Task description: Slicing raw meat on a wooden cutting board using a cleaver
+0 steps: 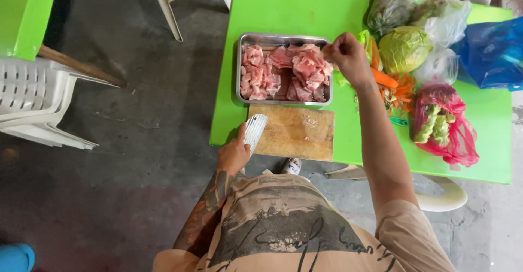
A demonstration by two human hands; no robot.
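Cabbage (404, 48), carrots (388, 79), blue bag (490, 54) on green table (283, 5) — white chairs (38, 103) beside.

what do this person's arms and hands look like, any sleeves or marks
Both hands are bare, no gloves. The left hand leads to a forearm covered in dark tattoos. The right hand has a plain, unmarked forearm. A short tan shirt sleeve ends at the upper arm.
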